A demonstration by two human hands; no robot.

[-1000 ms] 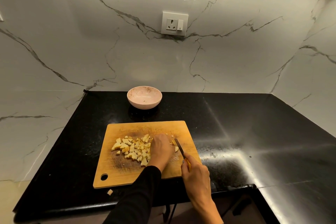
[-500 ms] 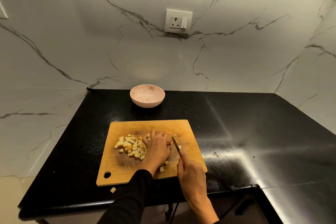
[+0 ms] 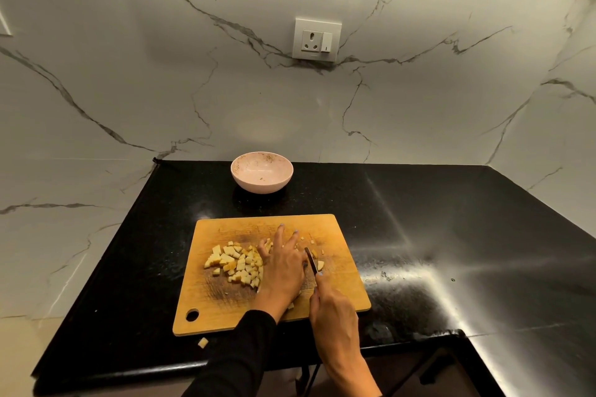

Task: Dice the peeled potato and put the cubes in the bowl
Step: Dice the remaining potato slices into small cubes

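Since half a second ago I see the left hand (image 3: 283, 271) has spread: its fingers, which were bent over the cubes, now lie straight and flat on the rectangular wooden cutting board (image 3: 225, 306), pointing away from me. The right hand (image 3: 335, 316) stays curled around the handle of the small dark-bladed knife (image 3: 311, 259), with the blade just beside the left hand. The handle itself is hidden inside the fist, and I cannot tell whether the tip touches the wood.

Nearest to me, one stray potato cube (image 3: 203, 342) lies on the glossy black stone counter (image 3: 419, 235), just off the board's front edge. On the board, the pile of pale yellow potato cubes (image 3: 235, 263) sits left of the left hand; the palm covers some pieces, and a few small bits (image 3: 319, 264) lie right of the blade. The board has a round hole (image 3: 192, 314) in its near left corner and dark scratch marks.

Farther back, the round pale pink bowl (image 3: 262, 184) stands apart from the board; inside I make out only small specks, no cubes.
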